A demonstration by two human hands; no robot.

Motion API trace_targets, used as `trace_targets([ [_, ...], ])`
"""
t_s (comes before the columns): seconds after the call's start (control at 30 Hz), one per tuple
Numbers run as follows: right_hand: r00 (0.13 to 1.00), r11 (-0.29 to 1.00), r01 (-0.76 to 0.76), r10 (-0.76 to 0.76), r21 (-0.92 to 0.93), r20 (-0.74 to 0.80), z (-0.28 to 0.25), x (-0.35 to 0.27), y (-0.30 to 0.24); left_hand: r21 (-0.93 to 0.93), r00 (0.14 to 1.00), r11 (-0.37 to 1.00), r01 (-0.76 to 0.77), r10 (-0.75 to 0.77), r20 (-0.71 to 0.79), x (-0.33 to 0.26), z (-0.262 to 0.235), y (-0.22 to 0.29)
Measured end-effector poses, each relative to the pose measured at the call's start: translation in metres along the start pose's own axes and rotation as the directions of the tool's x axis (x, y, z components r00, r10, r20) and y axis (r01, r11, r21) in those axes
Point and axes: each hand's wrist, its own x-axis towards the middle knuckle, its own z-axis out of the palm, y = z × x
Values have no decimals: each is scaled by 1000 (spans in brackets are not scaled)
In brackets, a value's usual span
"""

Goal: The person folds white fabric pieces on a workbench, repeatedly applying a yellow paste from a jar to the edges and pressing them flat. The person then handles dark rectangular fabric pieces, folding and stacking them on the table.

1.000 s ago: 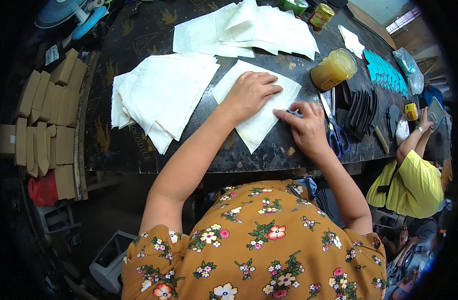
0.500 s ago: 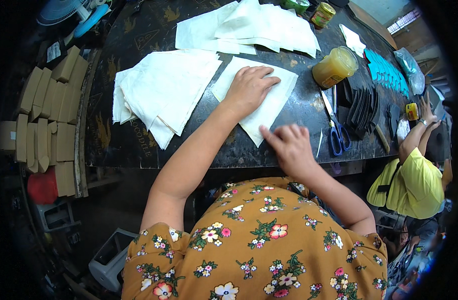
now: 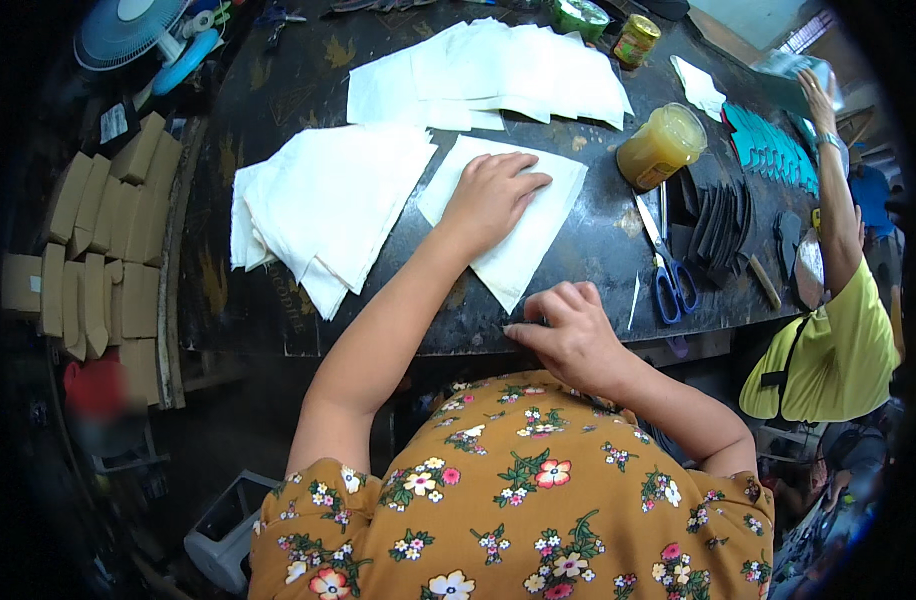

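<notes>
A four-sided white cloth piece (image 3: 518,245), narrowing to a point near the table's front edge, lies flat in front of me. My left hand (image 3: 491,203) rests on its upper part, open, with the fingers stretched toward the right. Just off the cloth's pointed corner, at the table edge, is my right hand (image 3: 573,335). Its fingers are curled and the thumb points left; what they hold, if anything, is too small to make out. Left of the cloth sits a stack of similar white pieces (image 3: 333,200), and more white pieces (image 3: 488,75) are spread out behind.
A jar of yellowish paste (image 3: 662,147) stands to the right, above blue-handled scissors (image 3: 670,290). Beyond are black curved pieces (image 3: 723,220) and teal pieces (image 3: 768,150). A co-worker in yellow (image 3: 828,345) reaches toward a clear bag (image 3: 793,75). Cardboard pieces (image 3: 98,250) are stacked at left.
My right hand has drawn back from the cloth's pointed corner toward the table edge, its fingers curling. My left hand stays on the cloth. The co-worker's arm has reached farther out, and the bag is raised.
</notes>
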Motion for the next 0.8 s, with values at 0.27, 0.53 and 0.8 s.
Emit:
trace_targets([
  [0.27,972,980,-184,193,77,-135,-13,2,50,-51,998,998,44,-42,39,2,-7,3],
  [0.53,884,911,-393,412,125,-221,-2,16,101,60,934,932,356,-356,-16,31,-49,-32],
  [0.8,863,918,-364,396,156,-315,10,5,101,-276,942,902,331,-333,42,48,-60,-37],
])
